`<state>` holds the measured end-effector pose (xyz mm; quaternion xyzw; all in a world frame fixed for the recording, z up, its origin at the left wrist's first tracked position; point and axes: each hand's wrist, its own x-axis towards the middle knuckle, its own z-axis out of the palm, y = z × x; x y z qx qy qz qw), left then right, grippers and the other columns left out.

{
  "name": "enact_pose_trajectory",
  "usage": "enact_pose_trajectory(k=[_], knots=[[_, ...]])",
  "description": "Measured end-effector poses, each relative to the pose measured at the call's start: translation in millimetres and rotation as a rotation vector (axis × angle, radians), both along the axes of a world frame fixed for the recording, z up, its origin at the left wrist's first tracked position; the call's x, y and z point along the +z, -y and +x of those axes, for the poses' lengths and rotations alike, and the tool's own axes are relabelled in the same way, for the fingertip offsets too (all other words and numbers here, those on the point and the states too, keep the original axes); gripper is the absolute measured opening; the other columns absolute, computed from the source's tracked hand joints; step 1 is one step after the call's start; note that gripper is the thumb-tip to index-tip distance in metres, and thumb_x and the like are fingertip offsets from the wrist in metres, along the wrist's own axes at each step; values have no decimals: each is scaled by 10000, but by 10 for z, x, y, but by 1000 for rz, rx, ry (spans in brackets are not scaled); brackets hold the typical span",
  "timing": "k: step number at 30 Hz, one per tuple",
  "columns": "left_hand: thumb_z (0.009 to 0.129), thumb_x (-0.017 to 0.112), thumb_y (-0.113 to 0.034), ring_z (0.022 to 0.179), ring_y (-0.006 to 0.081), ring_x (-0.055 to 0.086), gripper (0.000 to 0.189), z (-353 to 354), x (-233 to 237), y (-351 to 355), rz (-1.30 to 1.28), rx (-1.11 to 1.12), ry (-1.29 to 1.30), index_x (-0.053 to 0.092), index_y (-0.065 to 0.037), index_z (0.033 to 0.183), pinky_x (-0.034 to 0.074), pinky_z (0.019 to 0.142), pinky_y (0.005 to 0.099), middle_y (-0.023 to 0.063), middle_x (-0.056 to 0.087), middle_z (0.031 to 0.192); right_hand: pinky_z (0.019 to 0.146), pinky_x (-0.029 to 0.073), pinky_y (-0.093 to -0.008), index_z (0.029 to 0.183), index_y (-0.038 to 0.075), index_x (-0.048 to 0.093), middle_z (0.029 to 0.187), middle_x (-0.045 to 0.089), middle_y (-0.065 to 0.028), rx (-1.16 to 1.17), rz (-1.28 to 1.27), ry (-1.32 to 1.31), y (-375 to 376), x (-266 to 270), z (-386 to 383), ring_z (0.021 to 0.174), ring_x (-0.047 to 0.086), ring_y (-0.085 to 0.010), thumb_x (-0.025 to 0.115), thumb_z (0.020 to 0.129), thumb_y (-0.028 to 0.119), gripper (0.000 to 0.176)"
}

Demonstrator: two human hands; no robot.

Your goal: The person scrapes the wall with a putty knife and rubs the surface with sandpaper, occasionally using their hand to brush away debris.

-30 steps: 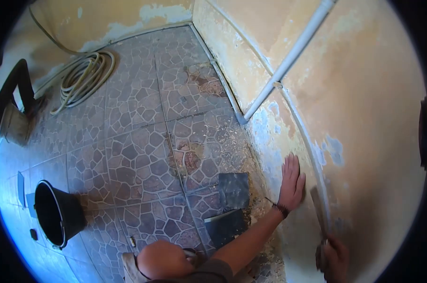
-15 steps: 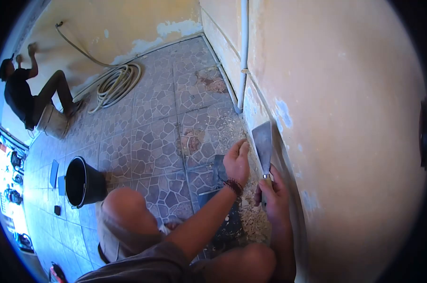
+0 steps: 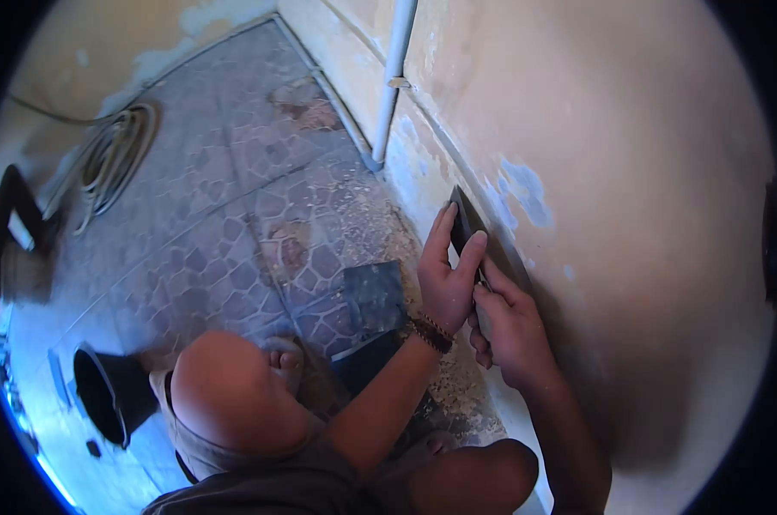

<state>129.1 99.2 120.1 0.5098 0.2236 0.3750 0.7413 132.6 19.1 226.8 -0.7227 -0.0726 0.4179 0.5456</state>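
Observation:
My right hand (image 3: 510,330) is wrapped round the handle of a scraper, whose metal blade (image 3: 464,221) points up along the low part of the wall (image 3: 646,232). The blade is seen nearly edge-on, close to the wall surface. My left hand (image 3: 450,279), with a dark braided bracelet at the wrist, lies against the blade's left side, its fingers stretched upward and its thumb apart. Just above the blade, the paint is patchy, with a pale bluish spot (image 3: 524,193).
A grey pipe (image 3: 393,81) runs down the wall into the floor corner. Paint chips litter the stone-pattern floor (image 3: 208,257). A dark square plate (image 3: 374,296) lies near my left forearm. Left are a black bucket (image 3: 114,395), a coiled hose (image 3: 118,159) and part of another person (image 3: 9,215).
My left hand has come up against the blade, which is now turned edge-on. The view has shifted, and the other person is now mostly out of frame at the left.

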Motion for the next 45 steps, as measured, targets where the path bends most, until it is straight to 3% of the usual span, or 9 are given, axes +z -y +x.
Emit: enact_pose_trajectory(k=[10, 25, 28, 31, 34, 35, 38, 41, 45], knots=[[887, 536, -114, 1288, 283, 372, 485, -42, 91, -610, 57, -296, -74, 384, 135, 1274, 330, 1023, 300, 292, 407, 1330, 308, 275, -214, 1383, 147, 372, 634, 463, -20, -477, -215, -29, -763, -15, -375, 388, 372, -75, 419, 926, 210, 464], [866, 511, -119, 1213, 392, 423, 469, -96, 38, -901, 306, -409, -130, 403, 110, 1260, 400, 964, 353, 327, 413, 1282, 320, 283, -207, 1344, 83, 416, 614, 477, -10, -684, -68, 28, -1068, -265, -600, 376, 369, -60, 360, 951, 182, 409], [876, 511, -131, 1105, 383, 530, 455, -40, 67, -771, 422, -219, -146, 416, 90, 1262, 456, 876, 347, 322, 502, 1169, 295, 279, -215, 1319, 71, 429, 616, 489, -28, -548, -66, 55, -916, -228, -457, 371, 386, -76, 399, 945, 205, 398], [889, 506, -149, 921, 365, 619, 445, 180, 84, -977, 308, -271, -316, 422, 64, 1270, 492, 750, 346, 303, 564, 1000, 313, 274, -209, 1306, 66, 444, 619, 482, -17, -498, -77, 52, -1041, -206, -154, 382, 381, -71, 411, 947, 219, 392], [896, 498, -153, 755, 347, 637, 450, 28, -10, -1023, 329, -352, -212, 405, 41, 1292, 489, 644, 348, 283, 566, 862, 322, 269, -206, 1308, 68, 442, 628, 481, -14, -529, -113, 159, -1081, -387, -386, 384, 373, -67, 418, 947, 220, 392], [892, 493, -141, 909, 374, 617, 455, -45, -40, -943, 349, -363, -200, 397, 54, 1292, 496, 737, 351, 299, 567, 991, 306, 266, -207, 1281, 66, 461, 638, 492, -27, -556, -101, 146, -999, -422, -474, 371, 374, -76, 422, 947, 212, 367], [886, 485, -126, 1087, 401, 534, 452, -44, -66, -739, 473, -236, -173, 401, 61, 1289, 470, 855, 362, 312, 496, 1186, 287, 261, -209, 1252, 65, 477, 630, 499, -44, -634, -47, 5, -877, -286, -478, 351, 370, -87, 423, 947, 201, 339], [882, 483, -114, 1212, 414, 413, 462, -57, 6, -938, 455, -317, -134, 390, 69, 1295, 410, 956, 377, 312, 375, 1327, 273, 256, -210, 1232, 62, 485, 613, 505, -46, -697, 62, -105, -1004, -245, -510, 336, 366, -91, 420, 946, 194, 322], [890, 482, -115, 1233, 401, 390, 457, -33, 59, -820, 433, -285, -184, 386, 67, 1299, 384, 984, 373, 316, 360, 1333, 297, 283, -209, 1277, 49, 475, 620, 497, -27, -649, 49, -83, -864, -238, -458, 355, 369, -68, 420, 947, 190, 363]])
